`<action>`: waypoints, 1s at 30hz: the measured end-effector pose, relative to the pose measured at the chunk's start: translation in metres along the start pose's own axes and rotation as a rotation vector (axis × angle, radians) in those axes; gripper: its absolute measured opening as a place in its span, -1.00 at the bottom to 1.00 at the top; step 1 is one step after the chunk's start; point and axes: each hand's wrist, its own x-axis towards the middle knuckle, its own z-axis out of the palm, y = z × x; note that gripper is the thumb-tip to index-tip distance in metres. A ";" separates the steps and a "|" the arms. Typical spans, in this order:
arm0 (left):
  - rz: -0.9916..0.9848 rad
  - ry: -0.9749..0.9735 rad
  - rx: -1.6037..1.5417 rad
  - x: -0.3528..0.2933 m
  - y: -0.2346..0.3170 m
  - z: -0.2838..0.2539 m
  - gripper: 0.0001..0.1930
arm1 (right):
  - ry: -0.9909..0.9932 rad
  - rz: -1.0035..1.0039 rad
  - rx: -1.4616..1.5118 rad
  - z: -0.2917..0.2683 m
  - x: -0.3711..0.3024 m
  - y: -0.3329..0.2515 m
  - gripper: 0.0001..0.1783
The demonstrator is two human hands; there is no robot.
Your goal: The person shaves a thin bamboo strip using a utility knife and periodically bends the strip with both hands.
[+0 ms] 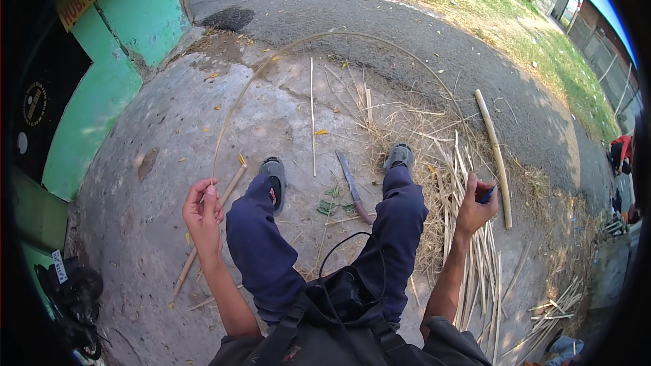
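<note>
A long thin bamboo strip [346,33] bows in a wide arch in front of me. Its left end is pinched between the thumb and fingers of my left hand [203,213]. On the other side the strip curves down to my right hand [477,207], which is closed on it; the strip's end is hard to pick out against the straw. A small blue object [485,195], whose kind I cannot make out, also sits in my right hand. Between my feet lies a knife [348,176] with a curved brown handle. A straight thin strip [312,115] lies left of it.
A bundle of split bamboo strips [468,278] lies under my right forearm, with shavings [427,129] around it. Bamboo poles rest at right [495,156] and left [203,244]. More strips [549,318] lie lower right. A green wall [129,47] borders the left; asphalt [380,13] runs ahead.
</note>
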 end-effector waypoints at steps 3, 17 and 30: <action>-0.001 0.025 -0.062 0.002 0.001 0.002 -0.81 | -0.003 -0.005 -0.039 0.000 -0.002 -0.002 -0.67; -0.029 0.023 -0.125 0.003 0.005 0.011 -0.81 | 0.008 0.008 -0.023 0.003 -0.004 -0.003 -0.65; -0.008 0.034 -0.195 0.003 0.001 0.013 -0.84 | 0.092 -0.013 0.092 0.021 -0.012 -0.026 -0.64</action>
